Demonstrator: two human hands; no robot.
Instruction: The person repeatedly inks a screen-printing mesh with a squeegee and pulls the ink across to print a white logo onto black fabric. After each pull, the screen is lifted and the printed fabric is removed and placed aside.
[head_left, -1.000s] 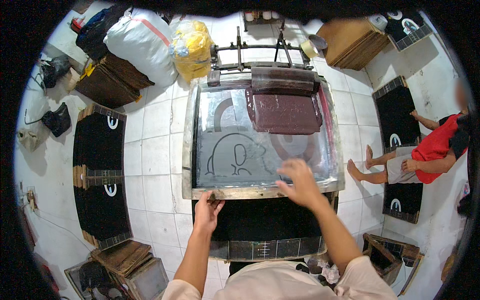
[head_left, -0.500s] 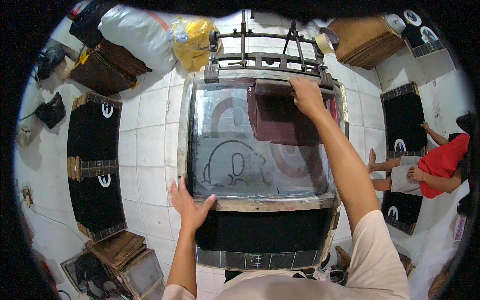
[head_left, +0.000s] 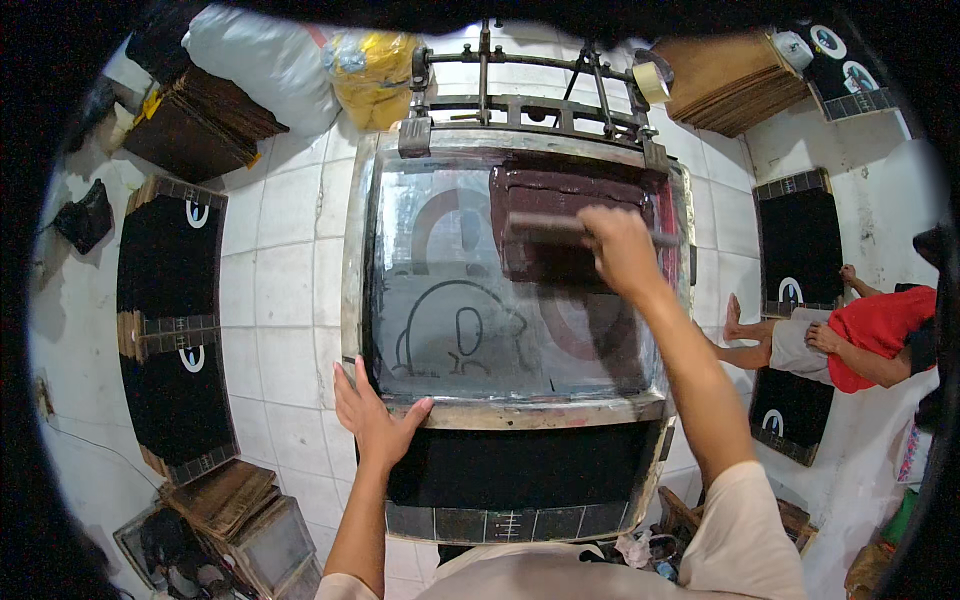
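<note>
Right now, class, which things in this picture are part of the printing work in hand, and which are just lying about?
In use:
- printing screen frame, steadied by the left hand
- squeegee in the right hand
- dark red ink
- black sheet under the frame

Lying about:
- tape roll
- yellow bag
- white sack
- brown board stack

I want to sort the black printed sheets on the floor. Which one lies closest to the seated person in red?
The black sheet on the right floor, just above that person's feet. The other black sheets lie far left of the printing frame.
</note>
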